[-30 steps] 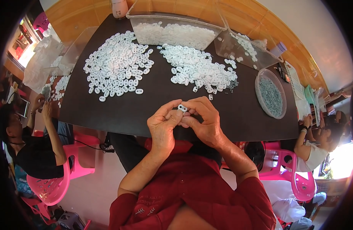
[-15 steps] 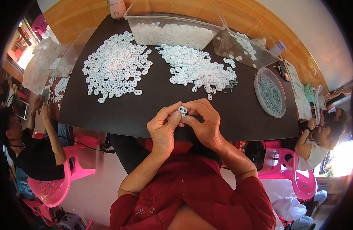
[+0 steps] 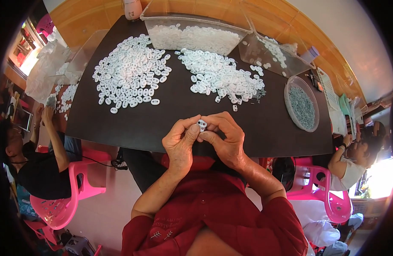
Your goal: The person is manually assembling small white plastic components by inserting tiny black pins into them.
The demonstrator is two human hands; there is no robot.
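Pinched between both hands, near the front edge of the table, is a small white two-hole plastic piece. My left hand has thumb and fingertips closed on its left side. From the other side my right hand grips it with thumb and bent fingers. The fingertips cover part of it. Beyond my hands lies a left heap of white oval two-hole pieces. To its right spreads a second heap of white pieces, with a few thin grey bits at its right edge.
A round clear bowl of thin grey pieces stands at right on the dark table. Along the back are a clear bin of white pieces and a tilted clear bin. People sit left and right.
The white piece has turned slightly between my fingers, and both hands have shifted a touch left. The heaps appear slightly shifted in the picture. Both hands keep their grip.
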